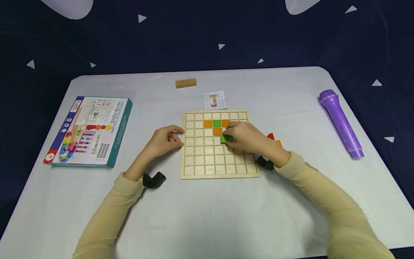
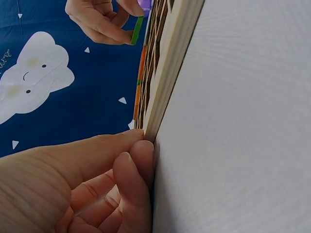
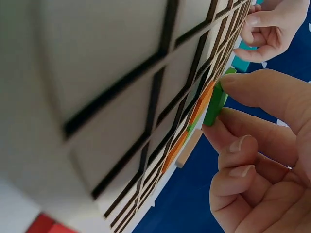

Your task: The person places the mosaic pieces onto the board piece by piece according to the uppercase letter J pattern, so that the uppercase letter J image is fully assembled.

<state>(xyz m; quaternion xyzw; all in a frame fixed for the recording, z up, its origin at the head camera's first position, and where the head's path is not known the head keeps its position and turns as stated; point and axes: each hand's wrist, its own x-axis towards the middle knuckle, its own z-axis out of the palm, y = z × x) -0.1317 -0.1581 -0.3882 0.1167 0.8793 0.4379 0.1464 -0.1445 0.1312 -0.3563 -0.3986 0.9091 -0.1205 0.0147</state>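
Observation:
My right hand (image 1: pixel 243 136) pinches a green square tile (image 1: pixel 224 139) between thumb and fingers. In the right wrist view the green tile (image 3: pixel 216 99) is tilted, held just off the wooden grid board (image 1: pixel 198 169). An orange, a green (image 1: pixel 217 123) and another orange tile form a row near the board's far side. One more orange tile (image 1: pixel 217 131) lies just below the green one. At the board's left edge, my left hand (image 1: pixel 165 140) touches the rim with spread thumb and finger. The left wrist view shows these fingertips against the board's rim (image 2: pixel 167 73).
A pattern card (image 1: pixel 214 100) lies beyond the board, with a wooden block (image 1: pixel 185 83) behind it. Red (image 1: pixel 270 136) and orange pieces sit partly hidden by the right forearm. A toy box (image 1: pixel 90 131) is at left, a purple tube (image 1: pixel 341 124) at right.

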